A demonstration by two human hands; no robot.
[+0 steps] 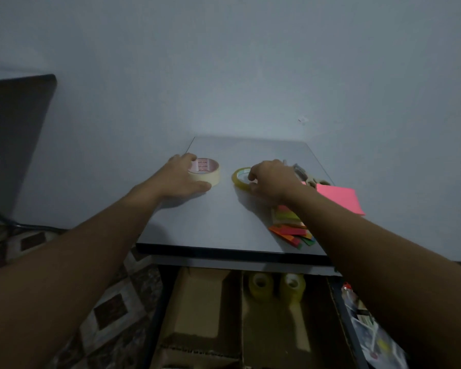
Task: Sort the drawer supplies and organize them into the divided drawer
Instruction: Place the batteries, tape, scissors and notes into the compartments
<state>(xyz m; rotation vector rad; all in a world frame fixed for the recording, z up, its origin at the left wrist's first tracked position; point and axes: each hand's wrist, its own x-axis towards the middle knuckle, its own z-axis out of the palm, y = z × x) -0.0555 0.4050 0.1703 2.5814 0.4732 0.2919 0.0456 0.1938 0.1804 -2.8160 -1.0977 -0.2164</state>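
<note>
1. The left hand (183, 177) is closing round the masking tape roll (205, 170), with the thumb on the near side and the fingers over the far rim. It's a full clasp. The roll is lying flat on the tabletop (224, 222), and I can't tell that it has left the surface.
2. The right hand (273, 182) is pinching the near rim of the clear tape roll (240, 177), fingertips hooking into its hole. To my eye that's because such a thin roll gives nothing else to catch.
3. Taking both tapes at once suggests they're being sorted as one kind.
4. Just behind the right grip, scissors (308, 178) are waiting. A pink sticky pad (341, 198) is lying beside that wrist, and coloured flags (293, 231) are showing from under the forearm.
5. Below and nearer than both grips, the drawer (159, 310) is standing open, split by a cardboard divider (241, 315).
6. Right of that divider, two yellowish rolls (261, 286) are sitting side by side, so I'd judge these tapes are heading there.
7. The far-right section is holding plastic packets (370, 328), too blurred to name.
</note>
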